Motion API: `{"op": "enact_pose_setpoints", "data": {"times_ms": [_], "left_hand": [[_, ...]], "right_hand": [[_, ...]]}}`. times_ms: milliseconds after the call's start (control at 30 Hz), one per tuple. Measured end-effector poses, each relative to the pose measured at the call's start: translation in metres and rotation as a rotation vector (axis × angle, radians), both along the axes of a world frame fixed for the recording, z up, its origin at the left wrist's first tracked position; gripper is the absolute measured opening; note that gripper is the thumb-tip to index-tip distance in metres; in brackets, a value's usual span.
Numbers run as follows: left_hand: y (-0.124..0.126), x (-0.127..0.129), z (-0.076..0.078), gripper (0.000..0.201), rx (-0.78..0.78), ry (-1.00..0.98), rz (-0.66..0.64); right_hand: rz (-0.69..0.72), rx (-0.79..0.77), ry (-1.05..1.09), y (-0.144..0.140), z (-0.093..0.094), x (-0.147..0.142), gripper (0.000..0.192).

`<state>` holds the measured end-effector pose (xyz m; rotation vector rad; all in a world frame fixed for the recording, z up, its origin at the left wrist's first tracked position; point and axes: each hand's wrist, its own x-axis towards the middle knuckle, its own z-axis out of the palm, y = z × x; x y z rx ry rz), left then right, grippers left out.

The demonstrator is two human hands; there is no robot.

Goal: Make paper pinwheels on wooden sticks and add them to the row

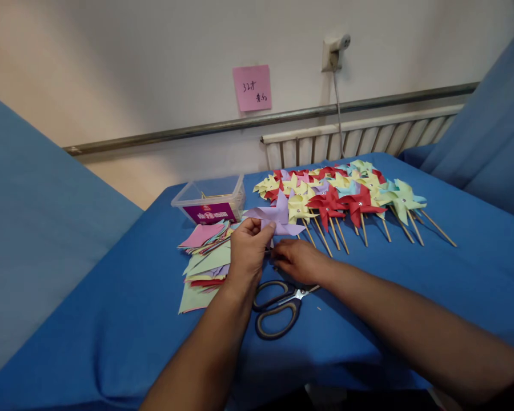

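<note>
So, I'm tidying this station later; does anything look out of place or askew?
Only minor things: the pile of multicoloured paper sheets is uneven, edges jutting at different angles, and a tiny pale scrap lies loose near the dark-handled scissors.

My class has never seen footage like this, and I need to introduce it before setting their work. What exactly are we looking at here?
There is no machine: a person works with bare hands, and the single picture comes from a camera on that person's head, looking forward and down. The left hand holds a purple paper pinwheel. The right hand is just beside it; whether it grips anything is hard to tell. On the blue cloth lie scissors, stacked colored paper, a clear plastic tub and, to the right, many pinwheels on sticks.
</note>
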<state>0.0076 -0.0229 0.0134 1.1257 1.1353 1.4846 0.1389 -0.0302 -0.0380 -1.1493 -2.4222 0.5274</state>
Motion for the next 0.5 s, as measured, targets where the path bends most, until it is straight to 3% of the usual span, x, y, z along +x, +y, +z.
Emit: {"op": "enact_pose_setpoints", "data": {"times_ms": [300, 500], "left_hand": [[-0.001, 0.001, 0.002, 0.021, -0.008, 0.001, -0.006], [-0.002, 0.001, 0.004, 0.021, -0.010, -0.019, -0.014]], "right_hand": [[-0.045, -0.010, -0.241, -0.010, 0.012, -0.007, 0.027], [-0.075, -0.015, -0.197, -0.007, 0.008, -0.006, 0.024]]}}
